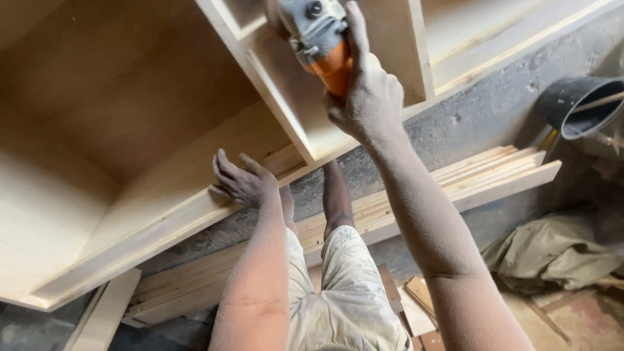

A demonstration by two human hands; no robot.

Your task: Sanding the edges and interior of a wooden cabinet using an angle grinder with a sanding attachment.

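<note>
I am looking down at a pale wooden cabinet frame (pixel 162 162), its boards smooth, square-edged and dusted with fine sawdust. My right hand (pixel 367 97) is wrapping firmly around the orange body of an angle grinder (pixel 318 36), whose grey metal head is pressing against an inner panel near the top of the frame. My left hand (pixel 244 182) is lying flat and unclenched on the frame's front rail, fingers spread, grasping nothing. Both forearms are wearing a coat of pale dust.

Below the frame, a stack of long thin wooden slats (pixel 455 182) is lying along the rough grey concrete wall (pixel 481 117), and more slats are lying lower left. I am standing on a floor strewn with short wood offcuts (pixel 416 305), my legs showing in light patterned shorts (pixel 344 292). To the right, a crumpled olive-green cloth (pixel 552 253) is sitting in a heap on the reddish floor. Above it, a dark round bucket (pixel 582 107) is tilting on its side, with a thin stick reaching across its mouth; I cannot tell what else is lying inside.
</note>
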